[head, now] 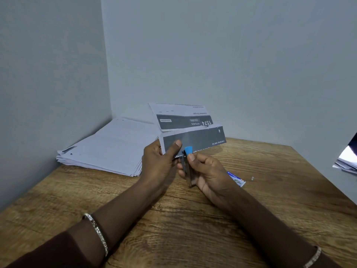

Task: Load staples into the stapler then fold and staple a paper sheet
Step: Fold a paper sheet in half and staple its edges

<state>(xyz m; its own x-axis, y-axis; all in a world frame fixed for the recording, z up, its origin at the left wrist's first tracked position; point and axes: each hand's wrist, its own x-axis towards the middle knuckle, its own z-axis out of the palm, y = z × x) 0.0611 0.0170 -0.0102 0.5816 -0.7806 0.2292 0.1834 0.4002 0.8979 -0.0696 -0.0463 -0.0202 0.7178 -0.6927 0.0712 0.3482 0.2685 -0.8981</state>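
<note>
A folded paper sheet point(195, 135) with grey printed panels is held up above the wooden table point(173, 219). My left hand point(159, 161) pinches its lower left corner, thumb on the front face. My right hand point(206, 171) grips a small metal stapler point(187, 167) with a blue tip. The stapler's tip sits at the paper's bottom edge, beside my left thumb. The stapler's jaw is partly hidden by my fingers.
A stack of white paper sheets point(108, 149) lies at the back left against the wall. A blue and white staple box point(237, 178) lies right of my right hand, with a loose bit of staples point(252, 178) further right. More papers point(347, 161) show at the right edge.
</note>
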